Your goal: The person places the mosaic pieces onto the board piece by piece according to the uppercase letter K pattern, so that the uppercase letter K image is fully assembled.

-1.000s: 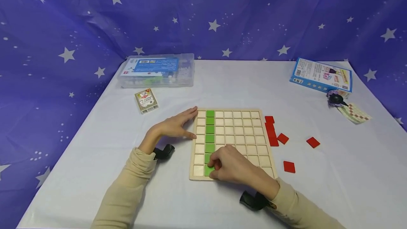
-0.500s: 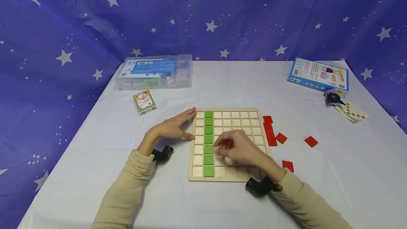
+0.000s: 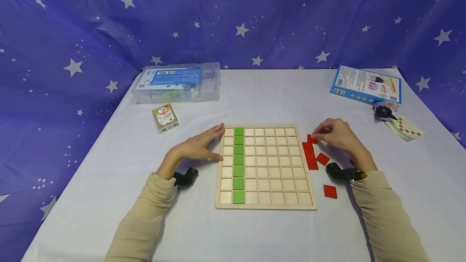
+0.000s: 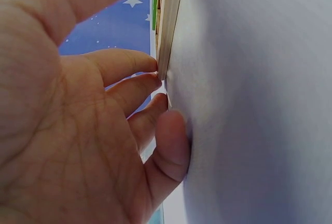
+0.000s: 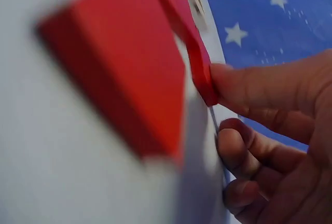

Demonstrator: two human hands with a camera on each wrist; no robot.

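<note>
Head view puts the right hand [image 3: 336,134] pinching the top red tile [image 3: 310,138], just right of the wooden board [image 3: 265,167], left hand [image 3: 198,146] flat against its left edge; right wrist view confirms fingertips [image 5: 233,81] on that tile's edge.

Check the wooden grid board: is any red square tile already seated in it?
No: the wooden grid board holds only a column of green square tiles; the red square tiles lie beside it.

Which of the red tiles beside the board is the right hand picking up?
The farthest red tile, at the top of the row along the wooden board; the right hand pinches it, while the others lie untouched nearer the person.
</note>
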